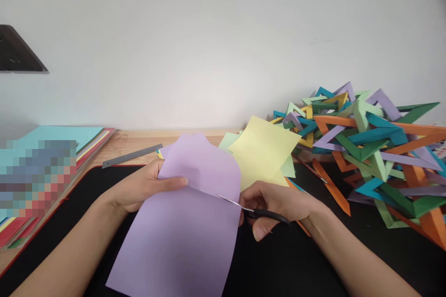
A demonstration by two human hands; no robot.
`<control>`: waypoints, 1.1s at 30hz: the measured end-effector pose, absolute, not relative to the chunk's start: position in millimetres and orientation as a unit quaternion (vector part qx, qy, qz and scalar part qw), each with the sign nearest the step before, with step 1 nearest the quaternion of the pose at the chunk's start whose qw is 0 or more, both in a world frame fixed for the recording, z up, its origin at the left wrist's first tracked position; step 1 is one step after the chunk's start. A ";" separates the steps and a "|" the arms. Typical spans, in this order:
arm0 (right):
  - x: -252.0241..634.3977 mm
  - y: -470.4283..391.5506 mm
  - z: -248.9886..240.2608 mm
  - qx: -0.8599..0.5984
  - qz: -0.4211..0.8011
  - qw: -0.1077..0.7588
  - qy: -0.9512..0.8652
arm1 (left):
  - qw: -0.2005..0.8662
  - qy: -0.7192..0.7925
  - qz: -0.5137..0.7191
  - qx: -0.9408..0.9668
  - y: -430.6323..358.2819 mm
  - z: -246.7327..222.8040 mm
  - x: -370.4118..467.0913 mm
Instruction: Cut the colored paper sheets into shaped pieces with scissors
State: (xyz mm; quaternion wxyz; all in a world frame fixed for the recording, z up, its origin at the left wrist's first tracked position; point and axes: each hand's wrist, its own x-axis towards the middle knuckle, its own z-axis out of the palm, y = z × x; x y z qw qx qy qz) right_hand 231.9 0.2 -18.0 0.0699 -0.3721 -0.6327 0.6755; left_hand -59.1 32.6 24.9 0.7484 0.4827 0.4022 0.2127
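A sheet of purple paper (181,241) is raised above the black mat, its upper part bent back along a line across the middle. My left hand (153,183) pinches it at the left edge, thumb lying on top. Black-handled scissors (266,214) are in my right hand (268,204), with the fingers wrapped round the handles. Their blades lie along the line from the sheet's right edge, and the tip shows on the purple surface. Just behind the right hand lie yellow paper squares (265,144) over pale green ones (228,140).
Many folded paper frames in mixed colours (376,144) are heaped at the right. Near them lies an orange strip (331,188). A metal ruler (132,155) rests by the mat's (94,195) back edge. Stacked coloured sheets (87,139) stand at the left, partly blurred. A wall (209,46) rises behind.
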 end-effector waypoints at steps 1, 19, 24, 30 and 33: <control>231.8 0.2 -17.4 -0.374 0.674 0.069 -0.633 | 0.748 0.402 0.215 0.483 32.4 24.9 -59.1; 223.0 -2.0 -12.5 -0.309 0.738 0.122 -0.587 | 0.760 0.381 0.200 0.487 32.3 24.9 -56.0; 220.0 -3.7 -9.7 -0.295 0.761 0.128 -0.564 | 0.765 0.379 0.199 0.482 30.1 26.9 -55.1; 223.5 -3.0 -15.3 -0.317 0.746 0.111 -0.575 | 0.761 0.386 0.199 0.482 29.9 27.4 -55.0; 223.7 -2.8 -14.7 -0.313 0.747 0.115 -0.575 | 0.760 0.387 0.198 0.483 30.2 27.5 -54.5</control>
